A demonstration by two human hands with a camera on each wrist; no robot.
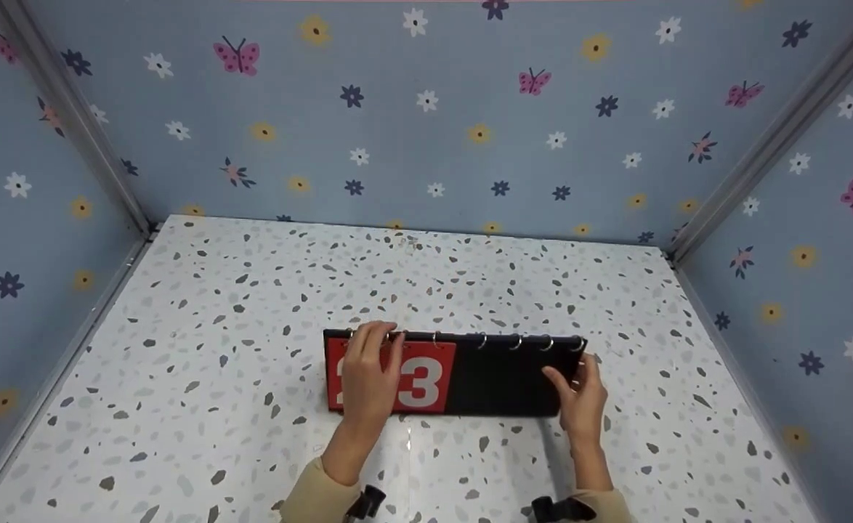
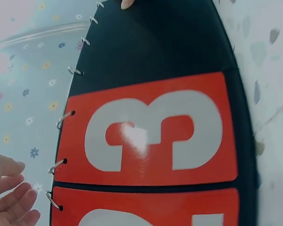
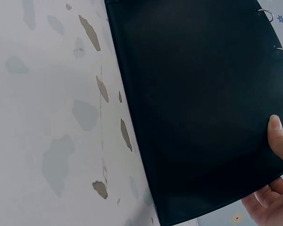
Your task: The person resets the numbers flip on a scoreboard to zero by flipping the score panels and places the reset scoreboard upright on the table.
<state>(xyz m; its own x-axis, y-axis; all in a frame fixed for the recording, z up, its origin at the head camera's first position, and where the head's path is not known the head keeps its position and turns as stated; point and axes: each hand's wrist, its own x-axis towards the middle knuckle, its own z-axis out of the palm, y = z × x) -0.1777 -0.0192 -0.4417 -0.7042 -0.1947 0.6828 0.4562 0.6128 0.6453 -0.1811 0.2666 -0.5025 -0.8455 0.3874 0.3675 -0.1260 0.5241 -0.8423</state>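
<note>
A black flip scoreboard (image 1: pixel 503 378) stands tilted on the tabletop, with metal rings (image 1: pixel 482 341) along its top edge. Its left half carries two red number cards: one shows a white 3 (image 1: pixel 423 381), the other (image 1: pixel 334 363) is mostly covered by my left hand (image 1: pixel 368 381) in the head view. Loosely bent, the left fingers (image 2: pixel 19 202) are beside the ringed edge in the left wrist view, with nothing between them. My right hand (image 1: pixel 584 407) grips the board's right end, thumb (image 3: pixel 275 129) on the black front and fingers behind. No card shows on the right half.
A white speckled tabletop (image 1: pixel 252 290) lies under the board. Blue flowered panels (image 1: pixel 426 145) enclose it at the back and both sides, joined by grey corner posts (image 1: pixel 85 123). Dark wrist straps (image 1: pixel 561 508) show at both sleeves.
</note>
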